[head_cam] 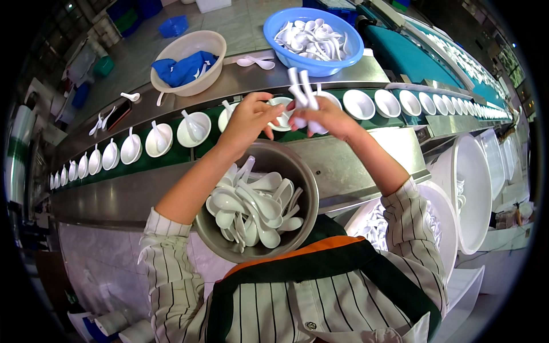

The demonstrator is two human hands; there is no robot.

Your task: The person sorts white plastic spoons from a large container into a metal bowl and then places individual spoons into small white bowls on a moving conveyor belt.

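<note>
My right hand (324,118) grips a few white soup spoons (305,92), their handles pointing up, over the conveyor. My left hand (255,115) is beside it with fingers apart and nothing plainly held. Between the two hands sits a white bowl (281,103), partly covered by my fingers. Left of my hands, bowls on the green belt (171,162) each hold a spoon, such as the bowl (206,122) nearest my left forearm. Bowls to the right, like this one (358,105), have no spoon. Below my hands stands a metal basin (311,188) heaped with white spoons (257,206).
Behind the belt stand a blue basin (272,36) of spoons and a cream basin (216,47) with blue cloth (184,70). Loose spoons (257,63) and a phone (119,115) lie on the metal ledge. Large white tubs (476,193) stand at right.
</note>
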